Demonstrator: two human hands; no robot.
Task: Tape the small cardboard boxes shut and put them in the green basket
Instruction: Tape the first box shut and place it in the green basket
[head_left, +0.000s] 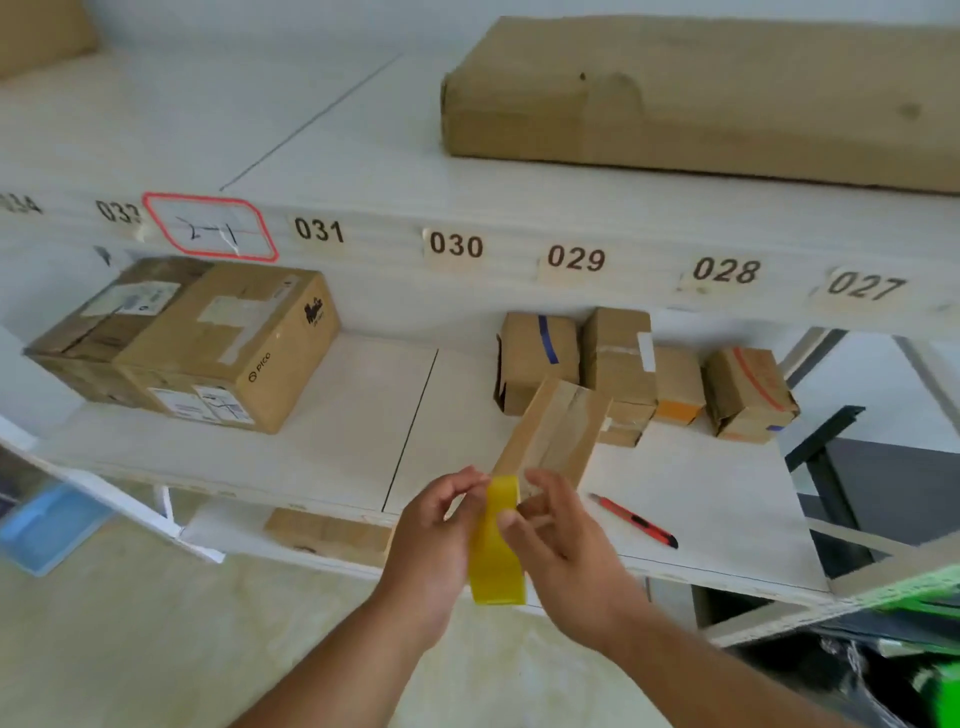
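Observation:
A yellow tape roll (496, 551) stands on edge between my two hands, just in front of the shelf's edge. My left hand (434, 540) grips the roll's left side with curled fingers. My right hand (558, 535) pinches at the roll's top, where it meets a long small cardboard box (553, 428) that lies slanted on the white shelf (343, 441). Clear tape shows along that box's top seam. Several other small cardboard boxes (623, 358) stand in a row behind it. A corner of the green basket (935, 686) shows at the bottom right.
A red box cutter (634, 519) lies on the shelf right of my hands. Two bigger boxes (208, 343) sit at the shelf's left. A flat brown parcel (701, 98) lies on the upper shelf. A blue bin (52, 525) is low at the left.

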